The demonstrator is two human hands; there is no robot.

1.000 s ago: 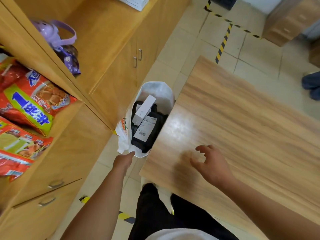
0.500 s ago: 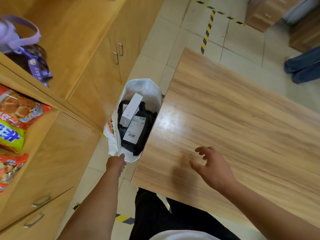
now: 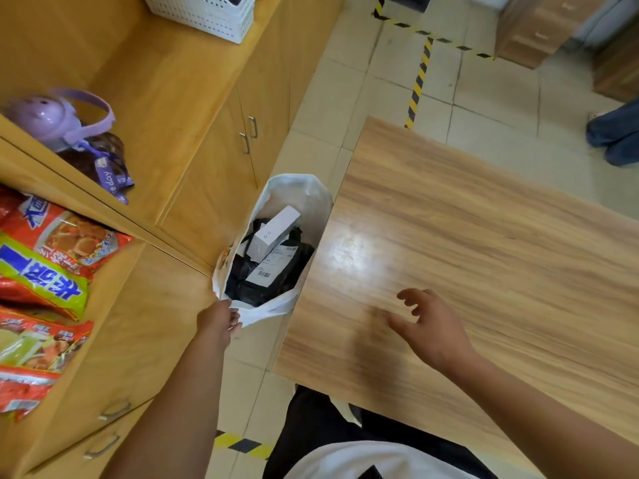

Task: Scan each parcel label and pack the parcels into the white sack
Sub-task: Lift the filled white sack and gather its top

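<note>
The white sack (image 3: pixel 304 198) stands on the floor between the cabinet and the table, its mouth wide. Inside lie a black parcel (image 3: pixel 273 281) with a white barcode label (image 3: pixel 271 266) and a white box (image 3: pixel 273 233) leaning on top of it. My left hand (image 3: pixel 219 321) grips the near rim of the sack. My right hand (image 3: pixel 432 326) hovers over the near left part of the wooden table (image 3: pixel 484 243), fingers loosely spread, holding nothing.
A yellow wooden cabinet (image 3: pixel 207 160) stands left of the sack, its shelves holding red snack bags (image 3: pixel 48 267), a purple bottle (image 3: pixel 52 119) and a white basket (image 3: pixel 204 12). Someone's jeans leg (image 3: pixel 615 133) is at the far right. Hazard tape (image 3: pixel 418 81) crosses the tiled floor.
The view has shifted slightly. My left hand stays on the sack's rim and my right hand keeps hovering over the table with little movement.
</note>
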